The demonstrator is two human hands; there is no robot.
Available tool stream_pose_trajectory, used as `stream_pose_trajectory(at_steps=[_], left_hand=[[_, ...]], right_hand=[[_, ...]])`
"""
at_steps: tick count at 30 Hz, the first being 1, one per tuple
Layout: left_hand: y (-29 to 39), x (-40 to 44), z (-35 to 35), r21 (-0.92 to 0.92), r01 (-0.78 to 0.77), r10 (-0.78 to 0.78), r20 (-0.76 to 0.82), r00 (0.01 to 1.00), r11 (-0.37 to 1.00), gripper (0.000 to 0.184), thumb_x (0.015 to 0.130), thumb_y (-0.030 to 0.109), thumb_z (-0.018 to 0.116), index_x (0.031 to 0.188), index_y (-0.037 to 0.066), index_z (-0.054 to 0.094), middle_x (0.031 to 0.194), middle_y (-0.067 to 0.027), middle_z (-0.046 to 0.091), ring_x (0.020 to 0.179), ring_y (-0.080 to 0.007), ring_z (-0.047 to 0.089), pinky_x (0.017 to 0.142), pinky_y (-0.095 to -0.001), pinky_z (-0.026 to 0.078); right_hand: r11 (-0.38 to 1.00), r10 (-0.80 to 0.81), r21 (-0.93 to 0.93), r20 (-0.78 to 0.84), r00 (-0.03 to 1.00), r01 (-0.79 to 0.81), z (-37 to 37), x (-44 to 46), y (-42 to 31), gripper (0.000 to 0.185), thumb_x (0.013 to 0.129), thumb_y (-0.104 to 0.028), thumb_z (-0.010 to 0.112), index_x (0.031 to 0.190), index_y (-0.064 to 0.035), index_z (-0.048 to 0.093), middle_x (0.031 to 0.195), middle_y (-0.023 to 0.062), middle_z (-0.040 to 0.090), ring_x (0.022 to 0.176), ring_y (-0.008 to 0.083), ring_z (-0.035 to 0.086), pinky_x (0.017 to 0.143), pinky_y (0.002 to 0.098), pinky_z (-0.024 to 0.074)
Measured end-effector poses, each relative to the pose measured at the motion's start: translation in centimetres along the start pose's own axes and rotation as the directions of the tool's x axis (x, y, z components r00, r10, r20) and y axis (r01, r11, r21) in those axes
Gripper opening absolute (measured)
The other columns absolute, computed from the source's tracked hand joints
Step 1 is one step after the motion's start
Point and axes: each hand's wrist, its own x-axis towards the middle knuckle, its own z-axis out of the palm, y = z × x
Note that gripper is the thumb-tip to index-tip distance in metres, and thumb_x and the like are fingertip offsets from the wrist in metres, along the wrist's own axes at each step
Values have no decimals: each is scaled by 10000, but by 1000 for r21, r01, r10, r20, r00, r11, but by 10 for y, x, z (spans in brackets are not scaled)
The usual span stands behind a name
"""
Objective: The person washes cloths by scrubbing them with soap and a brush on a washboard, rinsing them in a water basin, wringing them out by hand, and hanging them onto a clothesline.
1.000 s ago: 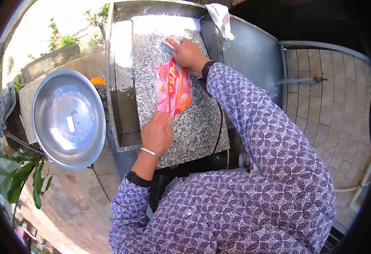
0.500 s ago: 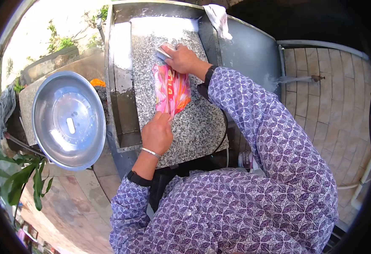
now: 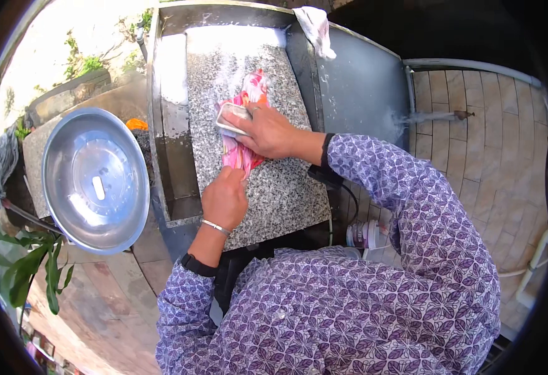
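Note:
A pink and red patterned cloth [image 3: 255, 87] lies on the wet speckled stone slab [image 3: 274, 200]. Its near end is pinched in my left hand [image 3: 224, 199], whose fingers are closed. Across the cloth's middle, my right hand [image 3: 266, 130] is wrapped round a white-rimmed scrubbing brush [image 3: 233, 119] that rests on the fabric. The cloth's far end sticks out beyond the brush, bunched up. White suds cover the slab's far end.
Left of the slab stands a metal basin [image 3: 68, 187] with a white bar [image 3: 98, 188] inside. A white rag [image 3: 315, 28] hangs over the trough's divider. Water runs from a tap [image 3: 463, 115] into the right basin. A tub [image 3: 363, 235] sits near my right side.
My right hand has come nearer with the brush, from beyond the cloth onto its middle. The cloth's far end now reaches further up the slab. My left hand keeps its grip.

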Motion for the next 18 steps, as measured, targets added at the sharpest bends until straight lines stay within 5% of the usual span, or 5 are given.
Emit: stream_pose_trajectory(at_steps=[2,6,9,14,18], left_hand=[[-1,1,-1,-15,-2,2,4,1000,1000,96,795,84,597,886,80,568,827,-117,540,705,-344,586,594,-451,467],[-1,2,-1,-45,-13,14,12,1000,999,91,794,95,604,873,78,561,825,-118,540,708,-346,586,596,-451,468],[-1,1,1,-47,-18,17,-24,1000,999,97,790,92,605,874,81,557,824,-115,541,708,-344,587,596,-446,470],[-1,3,1,-21,0,0,15,1000,1000,114,784,107,615,873,80,550,825,-112,545,716,-339,593,598,-441,474],[3,9,0,14,60,-60,75,995,998,108,776,125,628,845,71,565,840,-111,563,723,-338,595,617,-451,471]], right_hand=[[944,-328,-101,-148,933,315,6,-28,-6,588,822,-245,641,1376,-238,445,1098,303,540,934,435,574,828,496,470],[946,304,-71,-153,940,-317,16,66,65,526,864,-313,563,1369,-221,448,1099,291,551,969,415,570,780,497,490],[908,336,-199,-180,924,-369,15,83,79,539,883,-358,523,1394,-221,416,1117,294,539,981,413,566,804,492,484],[916,-399,-108,-140,906,386,4,-30,-3,513,841,-302,602,1336,-262,476,1091,262,559,951,397,589,821,470,483],[990,118,-54,-158,980,-128,20,43,63,534,838,-333,590,1351,-262,460,1152,265,550,995,417,569,838,478,467]])
